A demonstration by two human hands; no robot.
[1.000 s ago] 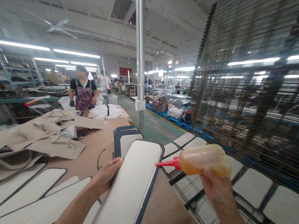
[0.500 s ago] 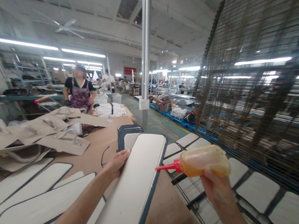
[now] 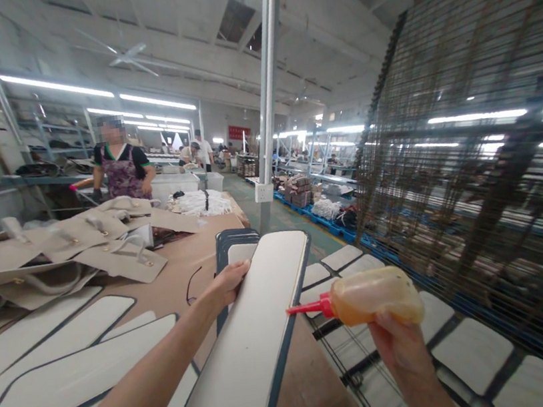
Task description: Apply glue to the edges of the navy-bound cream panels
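Note:
A long white panel with rounded corners and a dark blue edge slants up in front of me. My left hand grips its left edge near the far end; the fingers underneath are hidden. In my right hand lies a squeeze bottle of amber liquid, likely glue, tipped on its side. Its red nozzle points left, and the tip meets the panel's right edge. Just behind the panel stands a stack of dark-edged panels.
More white panels lie on the table at left, below beige bag pieces with handles. At right, a wire rack bears smaller white panels, beside a tall wire mesh. A co-worker stands beyond the table.
The panel has shifted up and to the right with my left hand, showing its near end. The nozzle stays at its right edge. The co-worker appears further left.

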